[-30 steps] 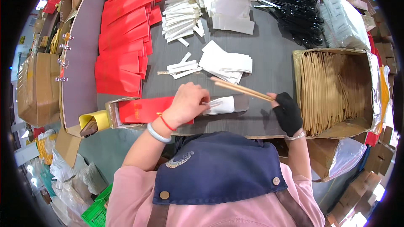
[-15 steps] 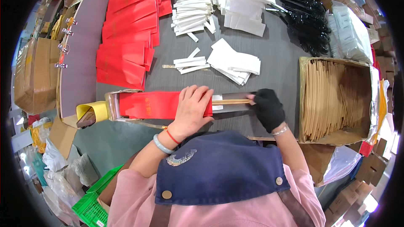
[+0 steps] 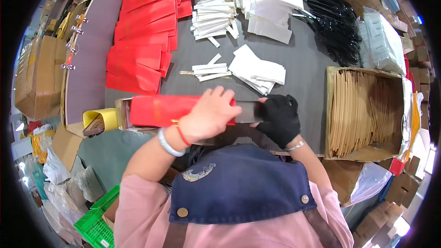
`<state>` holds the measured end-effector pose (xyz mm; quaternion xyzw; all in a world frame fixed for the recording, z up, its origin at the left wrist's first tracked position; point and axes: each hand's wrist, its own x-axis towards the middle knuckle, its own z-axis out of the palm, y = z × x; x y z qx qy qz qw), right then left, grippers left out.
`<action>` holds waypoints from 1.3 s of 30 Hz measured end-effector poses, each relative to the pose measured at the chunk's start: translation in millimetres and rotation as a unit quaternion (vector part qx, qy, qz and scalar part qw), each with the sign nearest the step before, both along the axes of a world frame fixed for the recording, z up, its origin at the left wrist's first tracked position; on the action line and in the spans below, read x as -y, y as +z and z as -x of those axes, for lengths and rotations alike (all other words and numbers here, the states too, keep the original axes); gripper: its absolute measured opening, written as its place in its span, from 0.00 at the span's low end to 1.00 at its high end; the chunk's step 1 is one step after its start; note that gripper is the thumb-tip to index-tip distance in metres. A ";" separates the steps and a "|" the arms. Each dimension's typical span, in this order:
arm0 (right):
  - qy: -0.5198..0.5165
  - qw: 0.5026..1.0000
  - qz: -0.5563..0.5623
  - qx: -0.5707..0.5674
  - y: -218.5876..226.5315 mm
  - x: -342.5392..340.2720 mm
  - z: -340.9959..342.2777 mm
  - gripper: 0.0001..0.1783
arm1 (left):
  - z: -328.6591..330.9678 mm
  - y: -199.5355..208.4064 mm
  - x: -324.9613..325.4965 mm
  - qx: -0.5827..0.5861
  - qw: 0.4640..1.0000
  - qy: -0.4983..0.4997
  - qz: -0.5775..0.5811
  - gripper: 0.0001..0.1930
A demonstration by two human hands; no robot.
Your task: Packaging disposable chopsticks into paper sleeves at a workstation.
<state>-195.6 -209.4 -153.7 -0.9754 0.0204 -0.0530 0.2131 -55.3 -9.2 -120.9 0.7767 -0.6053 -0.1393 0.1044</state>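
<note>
My left hand (image 3: 210,115), bare and blurred by motion, rests over the right end of a long red paper sleeve (image 3: 165,111). Its fingers are bent a little and apart. The sleeve lies crosswise on a stack at the near side of the table. Just past its right end, a dark flat strip (image 3: 247,111) stretches toward my right hand (image 3: 279,119), which wears a black fingerless glove. Thumb and forefinger there are apart, near the strip's two long edges; whether they touch it I cannot tell. No chopsticks show between the hands.
A box of wooden chopsticks (image 3: 363,110) stands at the right. Red sleeves (image 3: 138,59) fan out at the back left. White paper slips (image 3: 259,69), narrow strips (image 3: 209,71) and black plastic-looking utensils (image 3: 335,27) lie beyond my hands. A yellow band (image 3: 101,118) sits at the sleeve's left.
The pair of chopsticks between my hands has gone from view at the sleeve's right end. My right hand has moved left and its fingers have parted. My left hand has shifted and blurred.
</note>
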 end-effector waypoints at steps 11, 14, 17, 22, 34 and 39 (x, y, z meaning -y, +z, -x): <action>-0.070 0.996 0.026 -0.048 24.3 7.8 15.8 0.35 | 22.9 -42.1 -49.5 0.013 0.920 0.391 0.010 0.44; -0.056 0.997 0.031 -0.038 25.3 5.8 16.9 0.35 | 27.7 -51.5 -43.5 -0.028 0.905 0.425 0.007 0.47; -0.034 0.998 0.021 -0.050 23.8 6.0 16.4 0.35 | 25.0 -55.1 -47.5 -0.051 0.902 0.428 0.020 0.48; -0.019 0.997 -0.007 -0.074 19.0 -2.0 15.6 0.36 | 21.3 -53.7 -50.8 -0.085 0.901 0.424 0.026 0.49; 0.044 0.998 -0.041 -0.035 -1.5 -37.9 -19.6 0.35 | 15.3 -52.9 -50.2 -0.136 0.899 0.417 0.016 0.52; 0.005 0.997 -0.007 -0.074 24.8 -2.6 6.0 0.36 | 20.1 -57.6 -51.5 -0.107 0.898 0.426 0.017 0.51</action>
